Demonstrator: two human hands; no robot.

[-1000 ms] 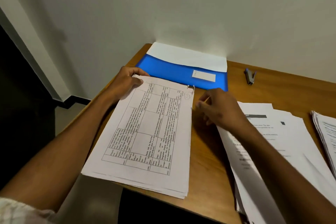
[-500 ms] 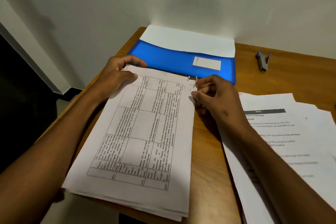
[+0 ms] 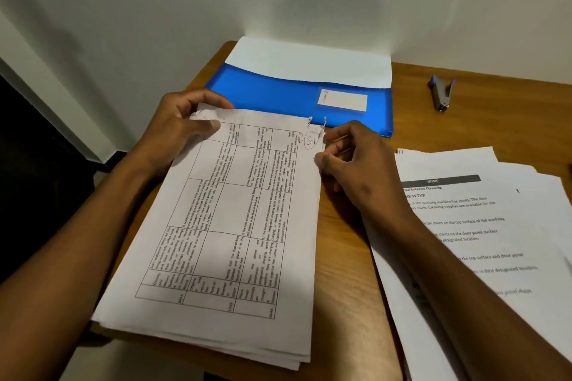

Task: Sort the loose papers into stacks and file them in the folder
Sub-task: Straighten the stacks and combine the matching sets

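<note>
Nearest, under both forearms, one stack of papers (image 3: 229, 226) with a printed table on top lies on the wooden desk (image 3: 346, 272); its near end overhangs the desk's front edge. A strip of bare wood runs between this stack and a second, fanned spread of printed sheets (image 3: 483, 226) under the right forearm, so there are two paper groups in all.

The left hand (image 3: 182, 130) grips the stack's far left corner, thumb on top and fingers curled over the far edge. The right hand (image 3: 349, 161) has its fingers curled at the far right corner, beside a circled handwritten mark; whether it actually pinches the sheet I cannot tell.

Just beyond both hands lies one blue folder (image 3: 278, 93), white paper sticking out of it against the wall. Right of the right hand and farther back, one stapler (image 3: 441, 93) sits on open wood.
</note>
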